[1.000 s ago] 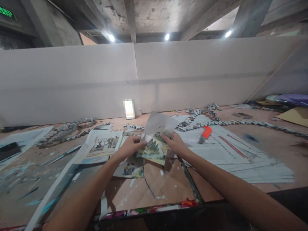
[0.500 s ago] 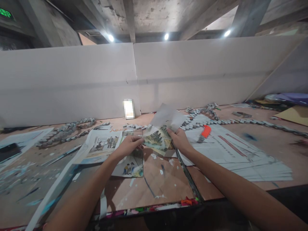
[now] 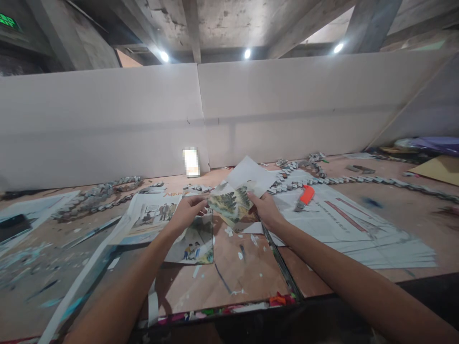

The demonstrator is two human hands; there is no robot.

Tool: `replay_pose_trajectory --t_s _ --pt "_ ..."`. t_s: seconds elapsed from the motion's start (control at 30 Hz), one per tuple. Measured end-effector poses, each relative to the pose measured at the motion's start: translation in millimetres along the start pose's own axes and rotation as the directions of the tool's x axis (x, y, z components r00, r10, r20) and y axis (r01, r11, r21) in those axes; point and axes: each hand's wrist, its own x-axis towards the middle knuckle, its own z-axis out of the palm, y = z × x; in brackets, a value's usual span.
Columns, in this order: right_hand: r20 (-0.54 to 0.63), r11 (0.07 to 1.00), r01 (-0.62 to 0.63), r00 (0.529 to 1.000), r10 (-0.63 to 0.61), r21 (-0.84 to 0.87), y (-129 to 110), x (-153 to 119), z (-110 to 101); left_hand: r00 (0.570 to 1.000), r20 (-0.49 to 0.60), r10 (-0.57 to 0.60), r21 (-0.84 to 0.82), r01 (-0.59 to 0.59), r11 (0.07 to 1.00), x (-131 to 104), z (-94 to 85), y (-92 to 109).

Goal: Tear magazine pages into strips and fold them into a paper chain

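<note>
Clock centred on the landscape print (image 3: 229, 203), which shows dark trees over yellow-green ground; it's held up over the table (image 3: 247, 282), mid-view, tilted. Right hand (image 3: 268, 210) at 3 o'clock, pinching the print's right side, thumb on top. Left hand (image 3: 188, 215) at 9 o'clock, fingers curled right by the left corner; can't tell if they pinch it or just sit beside it. Pale sheet (image 3: 249, 173) sticks out at 1 o'clock, behind the print; can't tell whether separate or part of the same paper

Illustrated page (image 3: 195, 248) with two small figures flat on the table at 7 o'clock, partly under the left forearm. Cartoon newspaper page (image 3: 154, 215) at 9 o'clock, folded-paper chain (image 3: 96, 196) beyond it, black phone (image 3: 14, 227) farther out near the edge of view. Orange tool (image 3: 305, 197) with grey end at 3 o'clock, exact type unclear, lying on newspaper sheets (image 3: 347, 234) that spread toward 4 o'clock. Second paper chain (image 3: 380, 184) runs out past them at 3 o'clock. Bright upright rectangle (image 3: 191, 162) at 10 o'clock, pixelated, in front of the white panel (image 3: 107, 114). Red scraps (image 3: 281, 299) at 5 o'clock, table's near edge
</note>
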Motion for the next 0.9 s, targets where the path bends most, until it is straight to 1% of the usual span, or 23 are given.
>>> replay_pose_trajectory --t_s 0.1,0.2,0.3,0.43,0.5,0.6,0.67,0.8,0.9 --pt "-0.017 0.992 -0.085 0.996 0.087 0.095 -4.3 -1.2 1.4 0.994 -0.103 -0.024 -0.138 0.009 0.99 3.1 -0.8 -1.8" --pt "0.054 0.986 -0.122 0.992 0.116 0.112 -8.5 -3.6 1.8 0.98 -0.194 -0.04 -0.28 -0.016 0.96 5.5 -1.7 -1.1" --pt "0.111 0.982 -0.152 0.984 0.139 0.116 -10.8 -5.4 1.1 0.964 -0.264 -0.041 -0.338 -0.053 0.94 7.0 -3.8 -0.2" --pt "0.117 0.979 -0.16 0.983 0.145 0.13 -11.3 -4.6 -1.4 0.942 -0.335 -0.021 -0.329 -0.096 0.939 8.3 -8.6 -1.8" --pt "0.124 0.973 -0.159 0.982 0.139 0.166 -11.7 -3.6 -2.8 0.94 -0.342 -0.003 -0.307 -0.109 0.946 8.9 -10.5 -3.1" --pt "0.172 0.96 -0.174 0.975 0.138 0.221 -13.1 -1.8 -4.7 0.941 -0.339 0.01 -0.272 -0.108 0.956 9.7 -11.9 -3.9" --pt "0.167 0.959 -0.166 0.978 0.129 0.232 -14.2 0.4 -6.4 0.937 -0.351 0.008 -0.258 -0.105 0.961 10.0 -12.6 -3.8" --pt "0.1 0.975 -0.112 0.99 0.095 0.19 -13.1 7.2 -12.3 0.924 -0.382 0.005 -0.215 -0.094 0.972 9.9 -15.5 -4.7" --pt "0.11 0.988 -0.1 0.99 0.086 0.12 -8.6 11.0 -15.9 0.924 -0.382 0.003 -0.18 -0.078 0.98 10.7 -17.8 -8.8"
